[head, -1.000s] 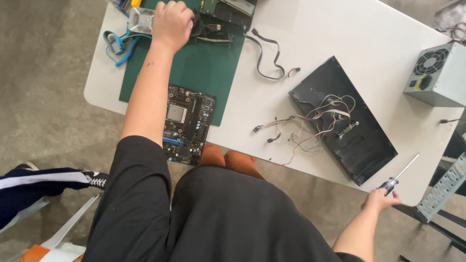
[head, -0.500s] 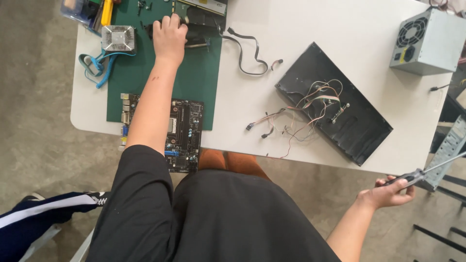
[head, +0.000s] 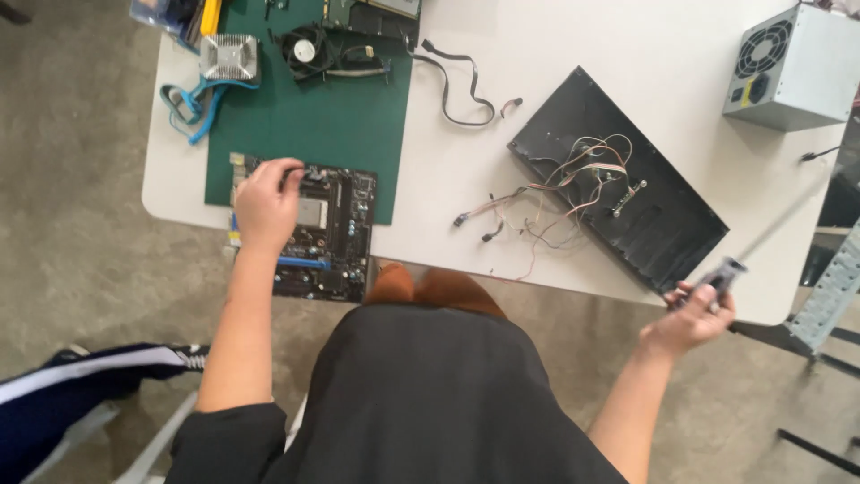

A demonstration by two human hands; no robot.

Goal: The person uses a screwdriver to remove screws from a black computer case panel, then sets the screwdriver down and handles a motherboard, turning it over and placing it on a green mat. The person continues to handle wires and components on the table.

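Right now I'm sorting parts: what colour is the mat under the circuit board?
Dark green mat, seen from the head camera.

A wide bare stretch of the surface (head: 502, 45) is being left open between the green mat (head: 305, 125) and the black panel (head: 618, 179), broken only by a black cable (head: 461, 85). The near edge is being crowded by loose coloured wires (head: 528, 215). The right corner is being blocked by the grey power supply (head: 788, 67). The mat's far end is being taken up by a fan (head: 300, 49) and a heatsink (head: 228, 58).

Bright, even daylight; soft shadows; screwdriver (head: 761, 242) motion-blurred
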